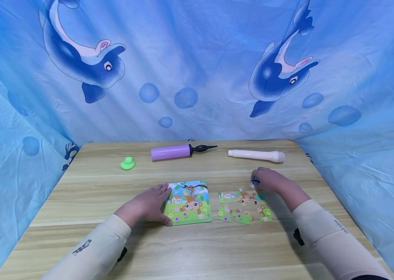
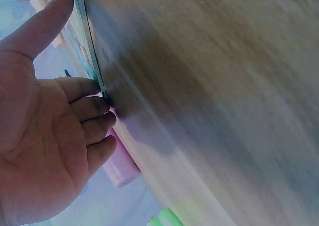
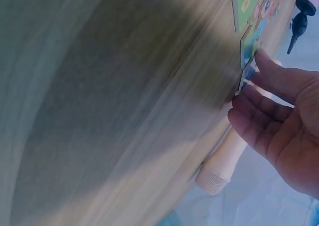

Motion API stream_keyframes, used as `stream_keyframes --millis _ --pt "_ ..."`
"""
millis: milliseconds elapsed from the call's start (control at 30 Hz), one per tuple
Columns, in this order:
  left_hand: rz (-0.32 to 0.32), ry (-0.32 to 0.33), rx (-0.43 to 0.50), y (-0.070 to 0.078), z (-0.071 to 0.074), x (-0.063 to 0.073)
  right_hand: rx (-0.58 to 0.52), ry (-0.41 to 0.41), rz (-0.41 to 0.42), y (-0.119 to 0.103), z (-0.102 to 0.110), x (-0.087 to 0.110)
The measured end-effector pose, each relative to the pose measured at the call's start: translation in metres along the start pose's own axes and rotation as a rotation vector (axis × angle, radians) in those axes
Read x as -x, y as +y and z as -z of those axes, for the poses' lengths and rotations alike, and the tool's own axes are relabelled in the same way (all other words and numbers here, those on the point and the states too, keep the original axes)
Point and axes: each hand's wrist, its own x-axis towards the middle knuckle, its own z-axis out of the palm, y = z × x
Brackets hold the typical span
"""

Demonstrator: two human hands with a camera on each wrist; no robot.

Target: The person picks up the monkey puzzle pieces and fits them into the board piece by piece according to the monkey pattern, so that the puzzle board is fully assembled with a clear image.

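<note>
A square picture board (image 1: pixel 191 216) with a monkey on green grass lies flat at the middle of the table. My left hand (image 1: pixel 149 205) rests against its left side, thumb at the near corner and fairly straight fingers along the edge. Right of the board, several jigsaw pieces (image 1: pixel 244 217) with parts of a similar monkey picture lie partly fitted, with gaps between them. At their upper right, my right hand (image 1: pixel 270 181) pinches a small blue jigsaw piece (image 3: pixel 247 75) between thumb and fingers, close to the tabletop. The fingers partly hide this piece in the head view.
Along the back of the wooden table (image 1: pixel 197 252) lie a purple hand pump (image 1: pixel 170 152) with a black nozzle and a pale toy microphone (image 1: pixel 254 154). A green toy duck (image 1: pixel 128 163) sits at the back left. Blue dolphin-print curtains (image 1: pixel 197 70) surround the table.
</note>
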Motion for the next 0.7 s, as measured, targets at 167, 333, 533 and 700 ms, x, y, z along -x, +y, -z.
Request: stream_keyframes --millis 167,333,533,700 --pt "0.005 -0.007 0.002 0.0 0.001 0.0 -0.01 0.019 0.017 0.002 0.003 -0.003" --pt "0.004 -0.002 0.012 0.0 0.0 -0.001 -0.062 0.024 0.015 -0.001 0.008 -0.005" --pt "0.011 -0.004 0.023 0.0 0.001 0.0 -0.138 0.03 0.072 -0.009 0.015 -0.009" --pt "0.012 -0.006 0.032 0.001 0.001 0.001 -0.192 0.036 0.125 -0.024 0.023 -0.016"
